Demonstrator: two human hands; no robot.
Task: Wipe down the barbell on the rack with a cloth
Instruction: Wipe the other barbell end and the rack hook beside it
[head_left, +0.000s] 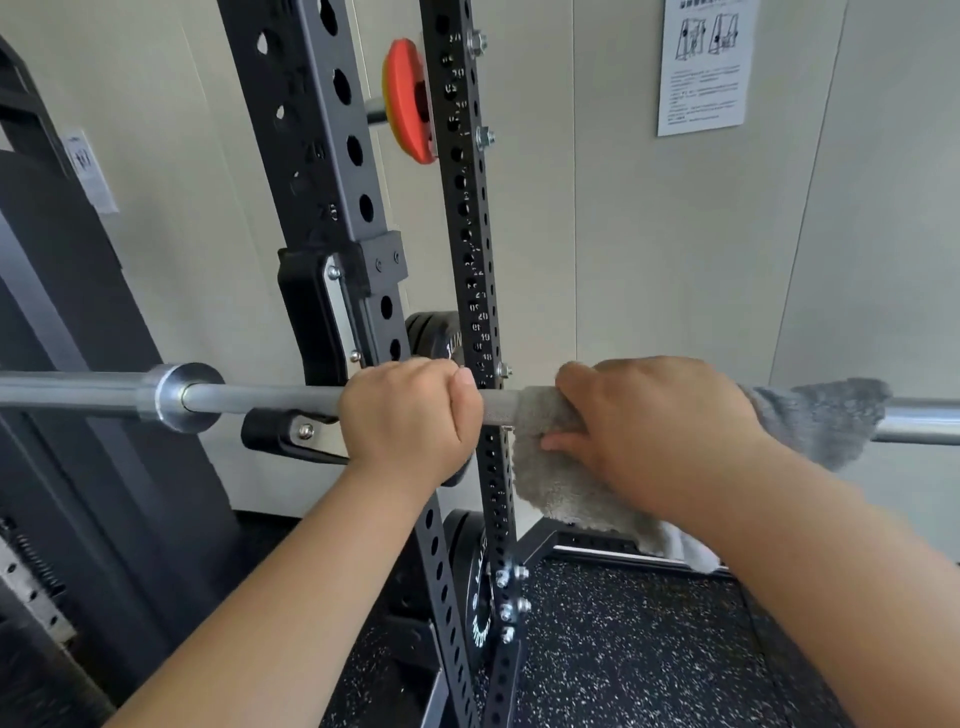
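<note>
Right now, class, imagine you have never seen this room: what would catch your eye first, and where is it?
Two bare hands on the barbell across the middle: the left hand fists the bare shaft, the right hand presses a grey cloth around it. Next, the bright red plate high up between the black rack uprights. Then the white instruction sheet on the wall, top right.

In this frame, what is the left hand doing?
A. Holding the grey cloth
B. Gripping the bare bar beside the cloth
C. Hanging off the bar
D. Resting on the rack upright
B: the left hand is closed around the bare barbell, while the right hand presses the cloth onto it.
</note>
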